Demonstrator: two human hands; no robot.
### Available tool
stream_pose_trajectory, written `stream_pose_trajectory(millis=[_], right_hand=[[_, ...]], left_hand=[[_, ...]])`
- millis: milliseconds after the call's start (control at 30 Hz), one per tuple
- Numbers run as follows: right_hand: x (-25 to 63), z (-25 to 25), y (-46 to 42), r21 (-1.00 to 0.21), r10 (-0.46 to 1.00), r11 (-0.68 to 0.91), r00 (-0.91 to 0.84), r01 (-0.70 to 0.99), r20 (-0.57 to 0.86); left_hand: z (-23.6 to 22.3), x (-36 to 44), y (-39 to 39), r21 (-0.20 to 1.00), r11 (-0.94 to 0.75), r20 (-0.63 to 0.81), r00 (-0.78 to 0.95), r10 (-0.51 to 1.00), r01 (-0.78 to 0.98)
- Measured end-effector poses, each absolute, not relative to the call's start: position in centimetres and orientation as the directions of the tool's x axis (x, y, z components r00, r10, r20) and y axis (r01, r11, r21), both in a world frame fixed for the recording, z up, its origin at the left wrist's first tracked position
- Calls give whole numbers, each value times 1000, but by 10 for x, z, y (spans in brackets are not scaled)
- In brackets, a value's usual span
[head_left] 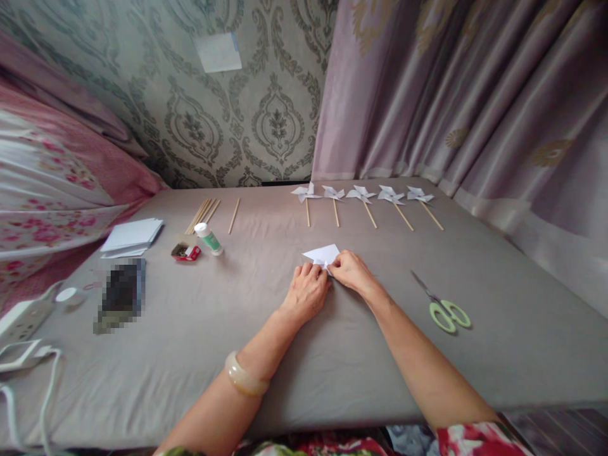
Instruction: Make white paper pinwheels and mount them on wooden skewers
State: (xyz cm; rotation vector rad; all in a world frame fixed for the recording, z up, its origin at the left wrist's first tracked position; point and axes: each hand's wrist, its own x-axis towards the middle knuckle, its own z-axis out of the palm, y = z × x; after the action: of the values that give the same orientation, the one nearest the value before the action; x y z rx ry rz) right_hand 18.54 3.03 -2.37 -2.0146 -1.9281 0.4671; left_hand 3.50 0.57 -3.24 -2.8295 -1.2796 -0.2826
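A folded piece of white paper (323, 254) lies on the grey sheet (266, 354) in the middle. My left hand (306, 292) rests just in front of it, fingers curled down onto its near edge. My right hand (350, 271) pinches the paper's near right corner. Both hands meet at the paper. A pale bangle (243, 376) sits on my left wrist.
Several finished paper pinwheels on sticks (363, 201) lie in a row at the back. Green-handled scissors (444, 307) lie to the right. A glue bottle (209, 239), small red box (187, 252), loose sticks (204, 212), paper stack (132, 237), a phone (121, 294) and a power strip (23, 316) are left.
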Motion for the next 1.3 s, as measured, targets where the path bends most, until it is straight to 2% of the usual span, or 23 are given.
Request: stream_pose_trajectory(millis=[400,700,1067,1300], right_hand=[[182,-26,29,-430,995,-91,94,898,-14],[182,-30,27,-436,994,-87,107,896,22],[191,-29,20,-490,993,-46,91,870,69],[189,-25,12,-488,993,-114,111,865,-35]], left_hand=[[-33,36,6,60,-667,178,649,739,743],[-31,36,5,110,-663,162,644,747,741],[-33,37,5,53,-665,201,645,738,745],[-37,36,5,39,-665,207,645,736,746]])
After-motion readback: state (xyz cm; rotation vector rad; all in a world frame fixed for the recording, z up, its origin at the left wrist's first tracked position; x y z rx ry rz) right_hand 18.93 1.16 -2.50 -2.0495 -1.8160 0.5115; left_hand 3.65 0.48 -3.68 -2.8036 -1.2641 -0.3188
